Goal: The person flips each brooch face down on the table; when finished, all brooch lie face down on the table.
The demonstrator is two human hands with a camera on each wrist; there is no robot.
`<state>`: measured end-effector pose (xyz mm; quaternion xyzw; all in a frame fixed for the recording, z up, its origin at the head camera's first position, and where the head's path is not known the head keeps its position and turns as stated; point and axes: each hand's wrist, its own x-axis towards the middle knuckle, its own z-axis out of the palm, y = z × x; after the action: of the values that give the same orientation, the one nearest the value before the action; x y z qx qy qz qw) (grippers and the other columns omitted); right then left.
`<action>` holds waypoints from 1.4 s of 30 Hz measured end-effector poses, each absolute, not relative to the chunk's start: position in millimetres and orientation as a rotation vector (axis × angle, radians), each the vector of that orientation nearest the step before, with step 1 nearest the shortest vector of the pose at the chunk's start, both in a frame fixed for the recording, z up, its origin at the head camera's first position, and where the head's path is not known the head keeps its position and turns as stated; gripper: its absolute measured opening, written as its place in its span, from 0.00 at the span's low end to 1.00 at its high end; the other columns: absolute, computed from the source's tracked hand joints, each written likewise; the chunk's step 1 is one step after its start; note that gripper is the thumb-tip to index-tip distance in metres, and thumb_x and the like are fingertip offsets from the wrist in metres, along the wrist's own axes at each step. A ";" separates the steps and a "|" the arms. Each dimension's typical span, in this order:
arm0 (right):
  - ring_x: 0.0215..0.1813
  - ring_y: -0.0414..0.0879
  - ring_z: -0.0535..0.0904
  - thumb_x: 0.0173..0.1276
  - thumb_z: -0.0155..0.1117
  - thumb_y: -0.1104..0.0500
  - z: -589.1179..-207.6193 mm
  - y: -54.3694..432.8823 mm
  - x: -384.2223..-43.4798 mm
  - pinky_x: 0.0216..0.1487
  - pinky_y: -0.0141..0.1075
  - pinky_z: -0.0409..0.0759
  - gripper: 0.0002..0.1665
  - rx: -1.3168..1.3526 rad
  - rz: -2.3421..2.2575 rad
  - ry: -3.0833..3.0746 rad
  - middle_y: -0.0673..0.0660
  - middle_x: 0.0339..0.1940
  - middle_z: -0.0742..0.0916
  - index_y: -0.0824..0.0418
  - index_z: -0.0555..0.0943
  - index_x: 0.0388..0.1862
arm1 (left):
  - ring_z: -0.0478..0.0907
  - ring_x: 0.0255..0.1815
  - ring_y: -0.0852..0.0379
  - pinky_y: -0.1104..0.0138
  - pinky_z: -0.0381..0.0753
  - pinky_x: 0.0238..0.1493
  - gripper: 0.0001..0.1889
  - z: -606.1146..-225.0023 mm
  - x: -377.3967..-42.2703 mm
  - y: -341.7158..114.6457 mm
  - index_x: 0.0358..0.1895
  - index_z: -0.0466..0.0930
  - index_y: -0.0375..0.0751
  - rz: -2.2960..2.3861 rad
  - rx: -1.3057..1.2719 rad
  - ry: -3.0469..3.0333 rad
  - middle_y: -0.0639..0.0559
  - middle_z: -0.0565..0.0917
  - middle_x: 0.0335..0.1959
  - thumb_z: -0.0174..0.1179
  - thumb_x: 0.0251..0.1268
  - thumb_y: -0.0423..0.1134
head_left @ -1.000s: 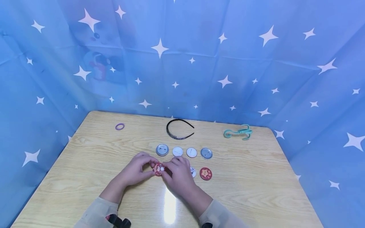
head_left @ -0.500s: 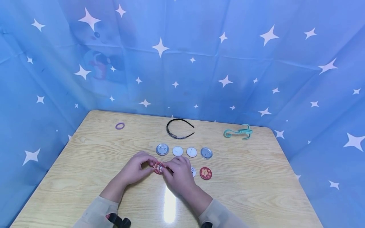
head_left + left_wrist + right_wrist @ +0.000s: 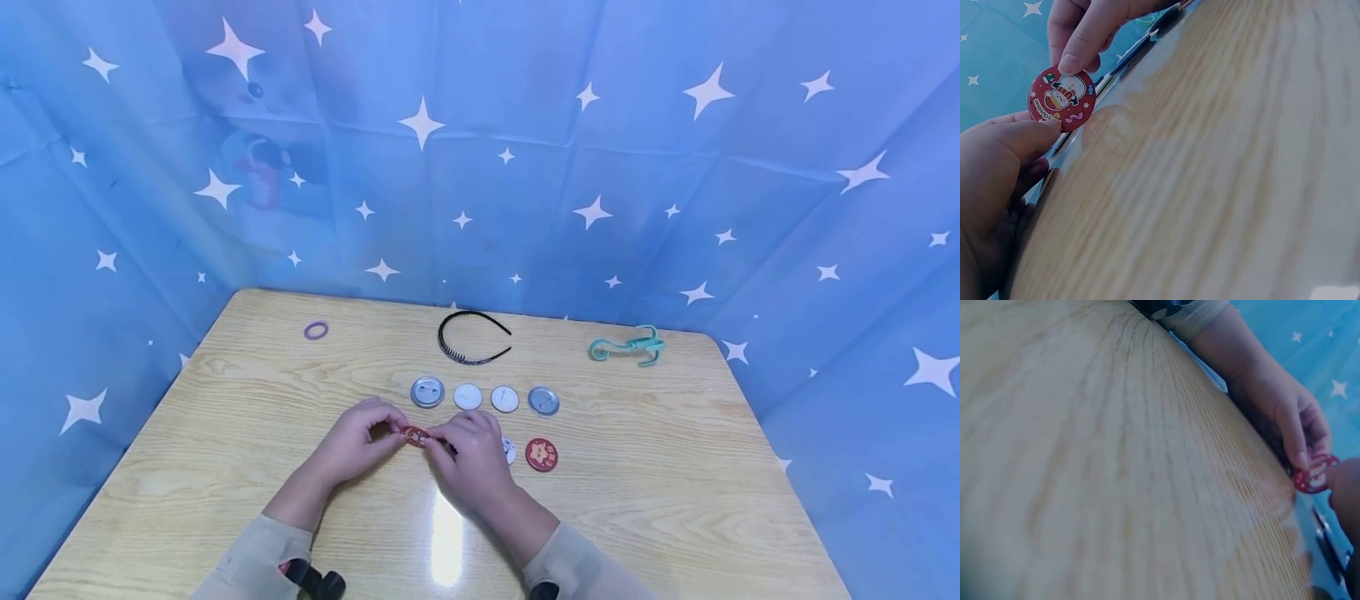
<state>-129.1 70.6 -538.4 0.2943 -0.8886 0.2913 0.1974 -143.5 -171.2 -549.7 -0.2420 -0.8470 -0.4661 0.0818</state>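
Note:
A red pin badge [image 3: 1057, 100] with a cartoon figure is pinched at opposite edges by both hands, tilted so its printed face turns toward the person. My left hand [image 3: 358, 444] holds its left edge between thumb and fingers. On the opposite edge, the thumb and fingers of my right hand [image 3: 473, 460] grip it. Partly hidden behind the right hand lies a white printed badge [image 3: 509, 451]. To its right is a red badge with a yellow star [image 3: 542, 455], face up.
Beyond the hands, a silver badge back [image 3: 427, 392], two white badge backs [image 3: 468, 397] and another silver badge back [image 3: 543, 402] form a row. Farther back lie a purple hair tie [image 3: 316, 331], a black headband [image 3: 450, 343] and a teal hair claw [image 3: 633, 346] on the wooden table [image 3: 675, 500].
The red badge has tipped in the fingers, from nearly full face to a narrow oval in the head view. Both hands stay in nearly the same place.

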 end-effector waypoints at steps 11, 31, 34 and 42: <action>0.48 0.43 0.84 0.66 0.79 0.56 -540.6 70.4 -131.4 0.59 0.47 0.76 0.05 0.872 0.827 -2.414 0.42 0.39 0.91 0.49 0.91 0.41 | 0.80 0.44 0.63 0.62 0.82 0.49 0.14 -549.4 -144.5 -171.1 0.39 0.89 0.54 -1.344 -0.743 -2.531 0.67 0.86 0.40 0.77 0.59 0.28; 0.50 0.44 0.80 0.63 0.79 0.56 -545.7 71.3 -133.2 0.56 0.47 0.76 0.09 0.833 0.814 -2.535 0.42 0.40 0.86 0.47 0.90 0.42 | 0.80 0.48 0.60 0.58 0.79 0.55 0.12 -545.3 -145.7 -171.1 0.40 0.88 0.49 -1.258 -0.810 -2.569 0.62 0.86 0.41 0.72 0.58 0.26; 0.50 0.45 0.79 0.63 0.78 0.56 -545.9 71.2 -133.4 0.55 0.47 0.76 0.09 0.838 0.808 -2.526 0.43 0.40 0.86 0.47 0.90 0.42 | 0.80 0.49 0.60 0.58 0.79 0.55 0.12 -544.9 -145.7 -170.8 0.40 0.88 0.49 -1.263 -0.807 -2.570 0.62 0.86 0.42 0.72 0.59 0.26; 0.50 0.45 0.79 0.62 0.77 0.55 -548.0 71.4 -133.8 0.55 0.48 0.76 0.09 0.839 0.792 -2.523 0.44 0.39 0.85 0.48 0.90 0.42 | 0.79 0.50 0.59 0.57 0.78 0.56 0.13 -546.9 -145.3 -172.3 0.42 0.88 0.51 -1.257 -0.823 -2.582 0.64 0.86 0.43 0.78 0.56 0.32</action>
<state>-133.8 71.4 -548.0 0.2972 -0.8941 0.2808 0.1826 -145.3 -172.3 -546.9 -0.2747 -0.8617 -0.4195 0.0771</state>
